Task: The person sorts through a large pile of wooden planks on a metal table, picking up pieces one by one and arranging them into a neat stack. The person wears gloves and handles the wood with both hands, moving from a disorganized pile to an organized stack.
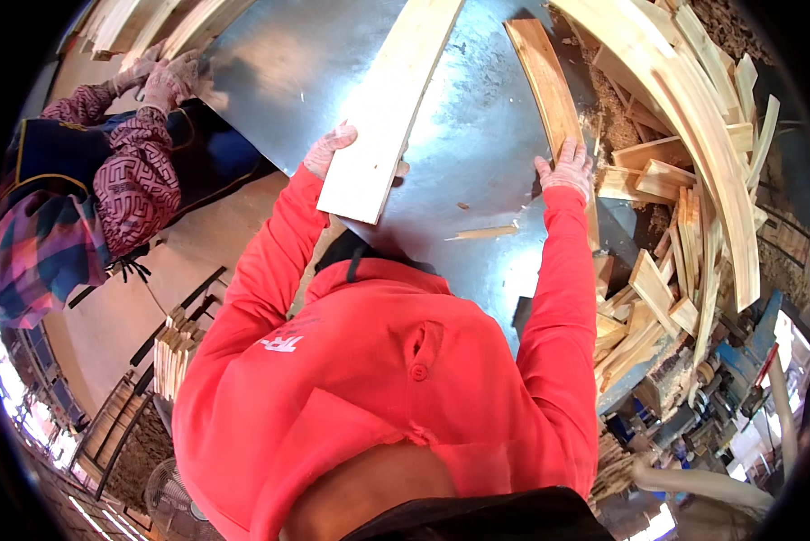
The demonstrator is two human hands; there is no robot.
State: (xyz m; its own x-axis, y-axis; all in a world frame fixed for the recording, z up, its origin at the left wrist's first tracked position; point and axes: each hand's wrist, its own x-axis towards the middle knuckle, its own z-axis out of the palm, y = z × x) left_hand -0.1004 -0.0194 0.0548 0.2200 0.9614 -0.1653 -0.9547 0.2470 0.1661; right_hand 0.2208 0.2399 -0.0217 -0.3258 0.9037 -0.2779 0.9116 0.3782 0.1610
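A wide pale board [388, 108] lies lengthwise over the shiny metal tabletop [288, 54], its squared end toward me. My left hand [334, 148], in a thin whitish glove, grips the board's left edge near that end; fingertips show beneath its right edge. To the right, a narrower, browner wood strip [542, 77] lies on the metal. My right hand [569, 169], gloved too, rests on that strip with its thumb stretched out to the left and its fingers laid flat over the wood. A thin wood sliver [484, 233] lies between my forearms.
Along the right side, long pale planks [707, 117] and a heap of offcuts [644, 298] lie with sawdust. At the far left, a co-worker's gloved hands [166, 83] are by stacked boards [134, 27]. A wood stack [178, 347] and a fan [172, 491] stand at lower left.
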